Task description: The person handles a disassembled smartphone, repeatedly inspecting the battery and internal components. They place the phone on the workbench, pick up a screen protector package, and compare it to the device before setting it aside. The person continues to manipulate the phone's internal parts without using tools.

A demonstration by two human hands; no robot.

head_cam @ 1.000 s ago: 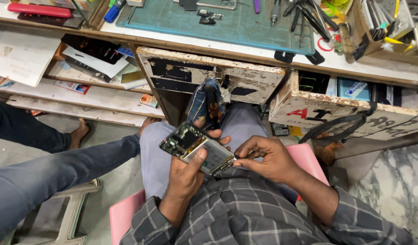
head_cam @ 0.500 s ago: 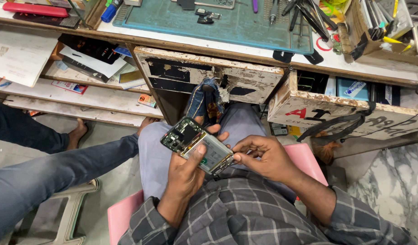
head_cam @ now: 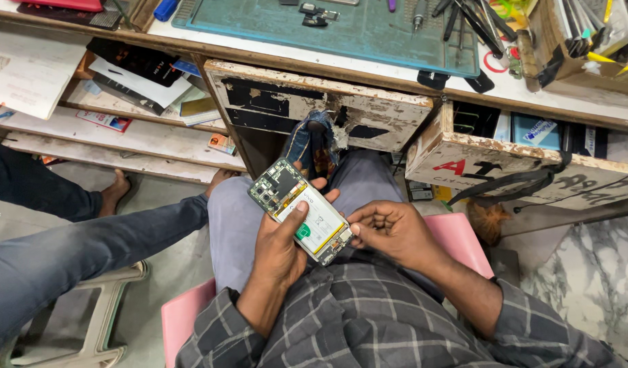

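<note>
where the worn white drawer front (head_cam: 327,112) hangs under the bench, a wooden box with red and black lettering (head_cam: 525,170) stands to its right, and flat paper packets and cartons (head_cam: 147,82) lie on the shelves to the left. over the lap, the left hand (head_cam: 281,249) grasps an opened phone with exposed green circuit board and white battery (head_cam: 301,218), thumb laid across the battery. the right hand (head_cam: 389,228) is half curled, its fingertips touching the phone's near right corner. a teal work mat (head_cam: 341,31) with tools lies far on the bench; another person's jeans-clad legs (head_cam: 62,245) stretch in from the left.
</note>
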